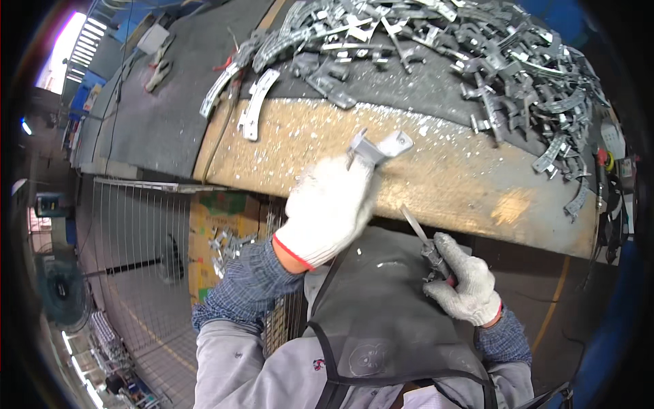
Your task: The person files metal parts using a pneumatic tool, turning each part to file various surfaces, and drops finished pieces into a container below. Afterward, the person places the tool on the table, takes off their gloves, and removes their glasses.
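Observation:
My left hand (332, 204), in a white knit glove with a red cuff edge, is closed round a grey metal bracket (381, 148) over the front strip of the workbench. The bracket's upper end, with a flat tab, sticks out past the fingers; the rest is hidden by the glove. Lower and to the right, my right hand (466, 283), gloved too, grips a hand tool (414, 223) by its dark handle. Its narrow, flat metal blade points up and left toward the bench edge, apart from the bracket. Whether it is a knife, file or scraper I cannot tell.
Curved metal brackets (409, 41) lie heaped along the back and right of the bench (272, 160). Two separate brackets (257, 105) lie at left among metal flakes. Below left, a wire cage (139, 259) and a cardboard box (204, 252) with metal parts stand near a fan (61, 290).

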`<state>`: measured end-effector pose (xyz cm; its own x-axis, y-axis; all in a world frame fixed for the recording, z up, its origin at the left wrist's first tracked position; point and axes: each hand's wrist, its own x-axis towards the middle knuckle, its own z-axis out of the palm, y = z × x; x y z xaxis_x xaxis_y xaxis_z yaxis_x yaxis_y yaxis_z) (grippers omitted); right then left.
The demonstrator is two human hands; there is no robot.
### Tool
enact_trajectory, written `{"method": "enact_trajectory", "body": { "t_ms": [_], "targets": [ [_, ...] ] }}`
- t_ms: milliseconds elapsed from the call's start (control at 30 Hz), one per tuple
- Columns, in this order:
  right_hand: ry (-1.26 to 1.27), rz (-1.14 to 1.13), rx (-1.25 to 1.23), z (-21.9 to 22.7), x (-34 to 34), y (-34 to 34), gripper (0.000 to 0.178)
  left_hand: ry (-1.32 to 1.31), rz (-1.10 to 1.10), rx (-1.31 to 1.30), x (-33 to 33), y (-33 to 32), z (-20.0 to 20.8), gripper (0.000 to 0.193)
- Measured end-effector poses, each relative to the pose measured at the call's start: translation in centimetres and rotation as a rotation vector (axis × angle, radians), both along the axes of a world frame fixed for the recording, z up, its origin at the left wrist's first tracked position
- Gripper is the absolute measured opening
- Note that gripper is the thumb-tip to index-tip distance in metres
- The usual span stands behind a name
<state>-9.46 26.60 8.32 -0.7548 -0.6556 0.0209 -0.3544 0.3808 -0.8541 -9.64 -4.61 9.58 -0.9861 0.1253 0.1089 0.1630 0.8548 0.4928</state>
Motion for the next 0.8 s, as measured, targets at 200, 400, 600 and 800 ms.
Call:
{"method": "enact_trajectory", "body": {
  "t_ms": [200,400,600,800],
  "targets": [
    [0.072,-0.048,0.018,-0.1,0.4,0.4,0.085,0.112,0.062,-0.552,-3.8,2.3,-1.8,0.040],
    [-0.035,-0.121,0.090,-0.7,1.0,0.8,0.086,0.141,-0.022,-0.176,0.9,3.0,-0.7,0.032],
    [0.018,-0.164,0.147,-1.4,0.6,0.9,0.086,0.178,-0.015,0.245,0.9,1.7,0.4,0.043],
    [0.065,-0.202,0.138,-1.5,0.4,0.7,0.082,0.262,-0.002,-0.270,-2.3,-0.6,-0.3,0.034]
  ]
}}
